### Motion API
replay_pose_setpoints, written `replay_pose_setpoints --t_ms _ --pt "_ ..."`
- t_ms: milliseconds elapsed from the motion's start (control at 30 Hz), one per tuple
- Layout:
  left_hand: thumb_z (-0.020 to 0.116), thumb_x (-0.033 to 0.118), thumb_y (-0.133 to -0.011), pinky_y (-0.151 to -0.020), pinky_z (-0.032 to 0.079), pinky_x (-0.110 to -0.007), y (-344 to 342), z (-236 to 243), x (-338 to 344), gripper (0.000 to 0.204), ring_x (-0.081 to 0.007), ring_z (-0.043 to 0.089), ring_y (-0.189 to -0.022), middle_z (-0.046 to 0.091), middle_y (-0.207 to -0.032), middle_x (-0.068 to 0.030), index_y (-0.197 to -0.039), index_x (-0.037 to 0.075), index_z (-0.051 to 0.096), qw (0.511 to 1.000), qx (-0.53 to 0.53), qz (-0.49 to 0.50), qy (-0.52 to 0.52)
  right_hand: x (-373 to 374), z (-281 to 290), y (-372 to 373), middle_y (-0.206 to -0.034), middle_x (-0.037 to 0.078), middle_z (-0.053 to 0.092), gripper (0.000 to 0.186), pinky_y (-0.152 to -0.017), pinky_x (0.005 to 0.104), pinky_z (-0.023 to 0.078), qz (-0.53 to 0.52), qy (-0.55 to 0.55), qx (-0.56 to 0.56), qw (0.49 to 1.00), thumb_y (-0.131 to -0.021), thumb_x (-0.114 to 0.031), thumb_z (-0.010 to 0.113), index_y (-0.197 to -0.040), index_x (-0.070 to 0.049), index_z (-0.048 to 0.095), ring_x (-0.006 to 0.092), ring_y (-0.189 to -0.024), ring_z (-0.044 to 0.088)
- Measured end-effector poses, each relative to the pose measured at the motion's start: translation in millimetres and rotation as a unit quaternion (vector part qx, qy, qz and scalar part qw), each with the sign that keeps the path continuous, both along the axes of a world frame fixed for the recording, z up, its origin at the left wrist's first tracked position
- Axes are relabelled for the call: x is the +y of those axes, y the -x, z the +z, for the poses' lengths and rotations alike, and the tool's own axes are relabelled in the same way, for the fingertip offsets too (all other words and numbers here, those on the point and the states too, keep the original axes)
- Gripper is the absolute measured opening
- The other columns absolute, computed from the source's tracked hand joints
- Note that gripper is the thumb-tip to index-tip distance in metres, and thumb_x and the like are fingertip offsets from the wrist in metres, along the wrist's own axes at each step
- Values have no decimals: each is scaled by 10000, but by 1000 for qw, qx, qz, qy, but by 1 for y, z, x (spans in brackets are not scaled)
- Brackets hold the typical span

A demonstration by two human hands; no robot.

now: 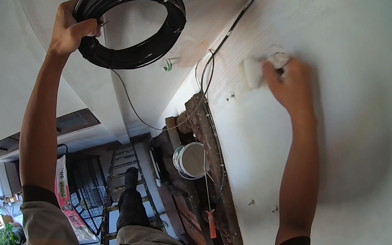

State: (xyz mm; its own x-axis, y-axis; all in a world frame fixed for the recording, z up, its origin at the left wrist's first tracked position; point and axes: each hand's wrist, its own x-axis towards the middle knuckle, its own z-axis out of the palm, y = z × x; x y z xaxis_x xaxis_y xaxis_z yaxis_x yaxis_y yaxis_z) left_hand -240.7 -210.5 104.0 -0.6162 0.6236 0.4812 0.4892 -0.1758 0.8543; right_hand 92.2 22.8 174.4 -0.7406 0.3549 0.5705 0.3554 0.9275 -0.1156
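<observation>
Black cable, wound into one thick ring-shaped coil (173,26), fills the upper left of the frame, its many smooth strands bound with at least one tie. One left hand (71,33) clamps the coil's left side, the fingers wrapped behind and the thumb across the front. One thin wire (163,130) hangs from beneath the coil and curves toward the middle of the frame.

At upper right, one right hand (291,84) pinches a pale, soft-looking pad (252,73) against the smooth whitish wall (381,113); whether the crumpled part beneath the fingers belongs to the same piece, I cannot tell.

One round white bucket (177,160) sits near the middle on a rough brown ledge (214,136), with dull grey-beige matter inside, its kind unclear. Just below and right of it is one orange-red handle (211,225) on a slim straight shaft. At lower centre, one ladder (121,162) with narrow rungs stands beside one dark-clad leg (131,205). Farther left lies one pink-and-white printed bag (64,183), its contents hidden.
</observation>
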Motion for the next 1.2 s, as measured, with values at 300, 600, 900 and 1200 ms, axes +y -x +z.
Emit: replay_pose_setpoints --t_ms 300,600,900,1200 --pt "503 97 -546 -560 439 -285 11 -5 2 380 -152 517 -558 553 -641 -78 -860 -90 605 1000 5 -17 10 -20 113 -19 -680 187 637 307 -589 377 485 -69 -284 3 956 -832 -269 709 -765 26 654 309 -584 612" --pt "485 119 -533 -554 416 -277 18 -13 -2 432 -146 492 -564 533 -678 -68 -899 -80 598 999 20 10 26 -61 2 -34 -772 141 690 167 -623 304 534 10 11 16 1000 -812 -103 699 -935 9 685 207 -664 684" --pt "477 122 -529 -545 414 -281 12 -9 1 416 -146 492 -559 538 -681 -72 -876 -75 595 999 24 -3 22 -67 -172 -71 -828 129 653 327 -598 366 525 9 -14 52 999 -790 -52 700 -1100 11 618 273 -709 624" --pt "509 94 -581 -603 450 -284 6 -4 -4 346 -152 530 -576 567 -643 -80 -861 -80 614 999 27 -4 27 -64 -158 -98 -836 157 649 146 -589 372 525 -99 -36 129 986 -798 -20 686 -918 24 615 297 -667 630"
